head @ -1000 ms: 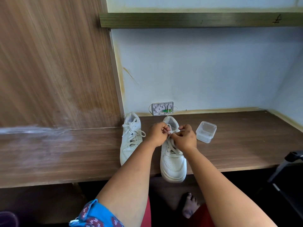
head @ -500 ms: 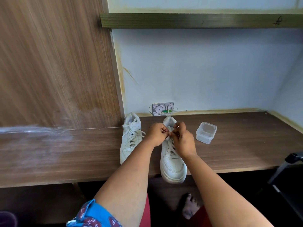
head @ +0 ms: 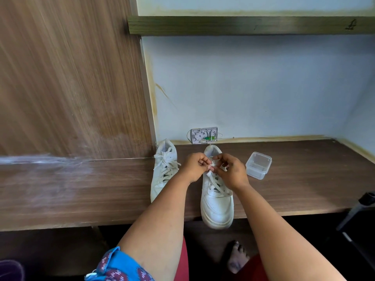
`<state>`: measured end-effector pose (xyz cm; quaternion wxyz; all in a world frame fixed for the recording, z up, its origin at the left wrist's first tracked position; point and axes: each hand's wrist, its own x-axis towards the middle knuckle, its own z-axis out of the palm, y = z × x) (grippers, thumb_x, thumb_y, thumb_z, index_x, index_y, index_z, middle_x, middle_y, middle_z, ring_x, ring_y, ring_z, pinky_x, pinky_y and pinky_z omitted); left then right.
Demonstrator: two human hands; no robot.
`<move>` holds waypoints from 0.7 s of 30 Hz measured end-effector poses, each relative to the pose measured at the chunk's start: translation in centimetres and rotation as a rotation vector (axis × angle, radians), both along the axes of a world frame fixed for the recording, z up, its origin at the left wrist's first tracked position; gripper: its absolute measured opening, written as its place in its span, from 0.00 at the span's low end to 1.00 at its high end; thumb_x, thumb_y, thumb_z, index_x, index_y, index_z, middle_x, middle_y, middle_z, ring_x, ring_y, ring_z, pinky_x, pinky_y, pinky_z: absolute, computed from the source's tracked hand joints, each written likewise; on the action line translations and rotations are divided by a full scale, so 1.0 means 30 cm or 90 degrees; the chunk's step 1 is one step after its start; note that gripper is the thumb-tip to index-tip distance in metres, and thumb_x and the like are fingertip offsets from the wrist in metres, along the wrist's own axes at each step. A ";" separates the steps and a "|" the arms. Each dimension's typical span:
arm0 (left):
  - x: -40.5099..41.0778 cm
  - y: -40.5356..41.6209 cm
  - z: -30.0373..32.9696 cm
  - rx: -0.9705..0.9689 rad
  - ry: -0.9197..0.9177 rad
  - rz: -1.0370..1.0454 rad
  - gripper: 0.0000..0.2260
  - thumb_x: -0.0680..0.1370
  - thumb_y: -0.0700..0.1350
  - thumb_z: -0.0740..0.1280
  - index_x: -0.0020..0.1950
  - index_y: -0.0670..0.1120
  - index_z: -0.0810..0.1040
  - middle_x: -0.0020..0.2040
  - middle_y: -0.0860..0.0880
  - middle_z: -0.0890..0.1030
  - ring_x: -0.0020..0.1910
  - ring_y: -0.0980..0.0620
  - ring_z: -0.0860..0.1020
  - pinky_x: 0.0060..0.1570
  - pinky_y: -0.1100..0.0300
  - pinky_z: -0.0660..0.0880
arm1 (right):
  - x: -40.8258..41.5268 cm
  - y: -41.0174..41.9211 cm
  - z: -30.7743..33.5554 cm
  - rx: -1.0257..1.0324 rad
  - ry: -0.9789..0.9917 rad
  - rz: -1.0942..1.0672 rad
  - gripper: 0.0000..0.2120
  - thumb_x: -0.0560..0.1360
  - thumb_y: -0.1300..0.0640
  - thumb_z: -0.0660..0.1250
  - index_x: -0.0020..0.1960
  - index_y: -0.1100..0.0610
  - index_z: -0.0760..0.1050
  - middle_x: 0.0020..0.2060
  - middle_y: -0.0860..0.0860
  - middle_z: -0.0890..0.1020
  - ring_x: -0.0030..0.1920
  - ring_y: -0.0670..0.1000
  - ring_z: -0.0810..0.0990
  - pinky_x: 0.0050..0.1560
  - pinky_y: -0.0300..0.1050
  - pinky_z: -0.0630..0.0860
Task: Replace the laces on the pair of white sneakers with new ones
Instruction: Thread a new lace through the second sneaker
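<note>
White laces are sitting in both sneakers on the wooden desk [head: 81, 195]. You are pinching the lace ends [head: 212, 164] at the top of the right sneaker [head: 216, 201] with your left hand [head: 194, 166] and right hand [head: 231, 171], likely knotting. Whether these laces are new, cannot tell. Left sneaker [head: 162, 173] is lying just beside it, tied. Both are lying lengthwise, toes toward you.

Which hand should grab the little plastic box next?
The right hand, probably. The box sits just beside it on the shelf, on its side of the sneaker. The left hand would have to cross over. Both hands pinch the lace now.
</note>
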<state>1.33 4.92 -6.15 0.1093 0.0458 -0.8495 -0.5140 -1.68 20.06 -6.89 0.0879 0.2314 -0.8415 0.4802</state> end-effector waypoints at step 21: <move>0.005 0.007 0.027 -0.066 0.004 -0.040 0.04 0.75 0.33 0.69 0.49 0.37 0.80 0.36 0.54 0.76 0.34 0.61 0.72 0.35 0.76 0.70 | -0.068 0.046 0.282 -0.713 -0.276 -0.082 0.09 0.84 0.59 0.52 0.45 0.52 0.65 0.33 0.51 0.74 0.29 0.48 0.76 0.36 0.44 0.78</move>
